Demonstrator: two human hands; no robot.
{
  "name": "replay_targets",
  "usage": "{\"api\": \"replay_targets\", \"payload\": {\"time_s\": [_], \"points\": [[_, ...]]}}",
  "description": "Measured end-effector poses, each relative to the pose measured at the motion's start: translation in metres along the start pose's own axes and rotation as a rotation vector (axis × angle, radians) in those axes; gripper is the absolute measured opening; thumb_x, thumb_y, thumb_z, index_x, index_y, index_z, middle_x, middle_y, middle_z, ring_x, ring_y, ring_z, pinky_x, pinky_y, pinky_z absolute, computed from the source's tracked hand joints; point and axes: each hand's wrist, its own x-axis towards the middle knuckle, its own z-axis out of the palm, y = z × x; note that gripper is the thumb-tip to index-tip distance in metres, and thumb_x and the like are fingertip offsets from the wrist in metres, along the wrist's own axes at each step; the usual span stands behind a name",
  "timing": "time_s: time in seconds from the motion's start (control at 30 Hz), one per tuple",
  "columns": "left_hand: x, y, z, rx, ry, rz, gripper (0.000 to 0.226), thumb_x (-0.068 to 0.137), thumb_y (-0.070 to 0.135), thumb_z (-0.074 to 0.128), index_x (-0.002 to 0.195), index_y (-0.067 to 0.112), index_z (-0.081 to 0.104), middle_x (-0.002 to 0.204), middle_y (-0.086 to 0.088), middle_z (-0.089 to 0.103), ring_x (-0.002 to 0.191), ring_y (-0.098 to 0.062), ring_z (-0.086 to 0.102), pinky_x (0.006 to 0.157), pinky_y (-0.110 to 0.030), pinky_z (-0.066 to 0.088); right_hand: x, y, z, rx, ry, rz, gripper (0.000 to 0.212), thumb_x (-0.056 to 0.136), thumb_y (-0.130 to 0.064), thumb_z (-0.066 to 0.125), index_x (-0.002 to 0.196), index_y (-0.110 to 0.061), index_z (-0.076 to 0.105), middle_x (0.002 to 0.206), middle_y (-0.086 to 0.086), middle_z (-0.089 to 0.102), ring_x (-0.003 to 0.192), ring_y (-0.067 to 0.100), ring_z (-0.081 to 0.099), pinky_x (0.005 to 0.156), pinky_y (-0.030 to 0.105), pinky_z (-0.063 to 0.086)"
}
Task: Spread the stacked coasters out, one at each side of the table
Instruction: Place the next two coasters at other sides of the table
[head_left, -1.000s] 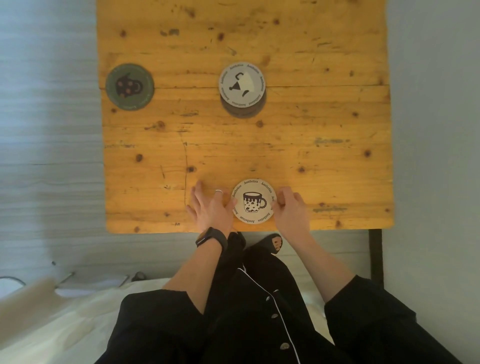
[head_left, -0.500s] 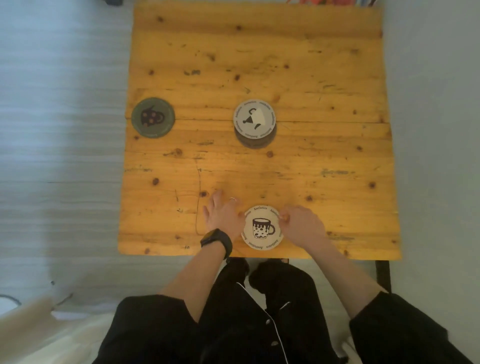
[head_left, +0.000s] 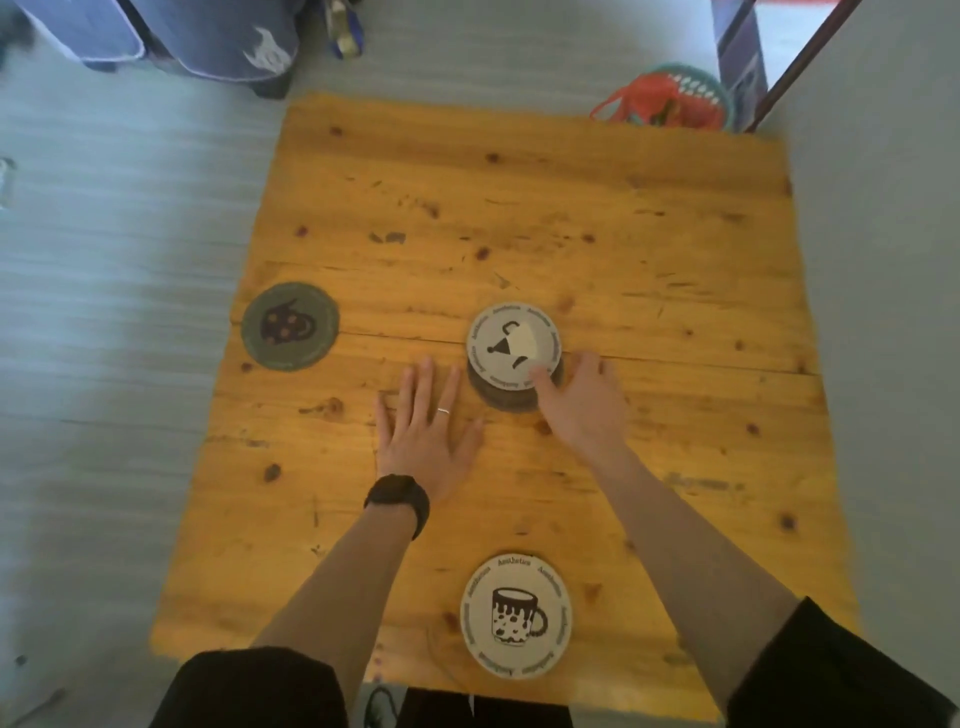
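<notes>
both hands have left the mug coaster (head_left: 516, 616) at the near edge; right hand (head_left: 582, 402) fingers (head_left: 543, 375) touch the stacked coasters (head_left: 513, 353), not yet gripping, left hand (head_left: 426, 423) flat, spread open on the tabletop (head_left: 675, 291) beside them.

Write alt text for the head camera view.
A person's right hand touches a short coaster stack at the centre of a wooden table; the left hand lies flat beside it. A dark coaster sits at the left edge, a mug-print coaster at the near edge.

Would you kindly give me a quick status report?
Left hand flat, empty. Right hand touching centre stack. Nothing in the way.
</notes>
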Motion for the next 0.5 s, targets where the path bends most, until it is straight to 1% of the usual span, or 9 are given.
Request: {"api": "replay_targets", "payload": {"time_s": [0.07,0.13,0.23,0.33,0.4,0.43,0.5], "points": [[-0.001,-0.002,0.005,-0.002,0.047,0.018,0.070,0.092,0.073,0.014,0.151,0.046,-0.011,0.164,0.012,-0.016,0.150,-0.014,-0.018,0.120,-0.054,-0.009,0.011,-0.006,0.002,-0.039,0.036,-0.006,0.080,0.088,-0.071,0.048,0.144,-0.013,0.041,0.144,0.012,0.044,0.133,0.035,0.042,0.103,0.048,0.044],[-0.001,-0.002,0.007,0.006,0.058,0.021,0.070,0.093,0.072,0.015,0.152,0.045,-0.011,0.164,0.011,-0.015,0.150,-0.015,-0.017,0.119,-0.053,-0.010,0.019,-0.010,0.004,-0.051,0.034,-0.010,0.080,0.085,-0.070,0.054,0.143,-0.015,0.042,0.143,0.012,0.042,0.134,0.035,0.040,0.101,0.048,0.043],[0.000,-0.002,0.005,0.018,0.017,0.009,0.071,0.092,0.073,0.013,0.151,0.045,-0.015,0.163,0.012,-0.020,0.149,-0.015,-0.021,0.119,-0.053,-0.012,0.024,-0.014,0.006,-0.037,0.018,-0.003,0.078,0.083,-0.062,0.066,0.141,-0.015,0.043,0.144,0.013,0.040,0.135,0.036,0.037,0.101,0.047,0.043],[0.000,-0.001,0.001,0.028,-0.038,-0.007,0.071,0.091,0.074,0.010,0.149,0.045,-0.020,0.161,0.013,-0.027,0.148,-0.014,-0.026,0.119,-0.053,-0.014,0.023,-0.018,0.006,0.018,0.066,-0.013,0.073,0.080,-0.052,0.075,0.134,-0.015,0.043,0.139,0.014,0.043,0.130,0.036,0.041,0.100,0.046,0.044],[0.001,0.000,-0.001,0.029,-0.064,-0.013,0.071,0.090,0.075,0.008,0.148,0.046,-0.022,0.160,0.013,-0.029,0.147,-0.015,-0.027,0.118,-0.053,-0.015,0.019,-0.020,0.006,-0.047,0.152,-0.112,0.061,0.082,-0.044,0.076,0.125,-0.015,0.045,0.130,0.014,0.049,0.120,0.035,0.047,0.096,0.045,0.046],[0.002,0.000,-0.002,0.032,-0.077,-0.015,0.072,0.090,0.075,0.007,0.148,0.046,-0.022,0.159,0.013,-0.029,0.147,-0.015,-0.028,0.118,-0.053,-0.016,0.016,-0.020,0.006,-0.089,0.198,-0.190,0.051,0.085,-0.039,0.074,0.120,-0.014,0.047,0.124,0.013,0.052,0.115,0.035,0.049,0.092,0.044,0.047],[0.002,0.000,-0.003,0.049,-0.106,-0.018,0.073,0.088,0.077,0.005,0.147,0.046,-0.024,0.158,0.012,-0.033,0.146,-0.014,-0.030,0.117,-0.053,-0.017,0.011,-0.020,0.007,-0.074,0.259,-0.316,0.027,0.094,-0.027,0.063,0.111,-0.013,0.048,0.112,0.011,0.057,0.104,0.032,0.052,0.081,0.040,0.045]]}}
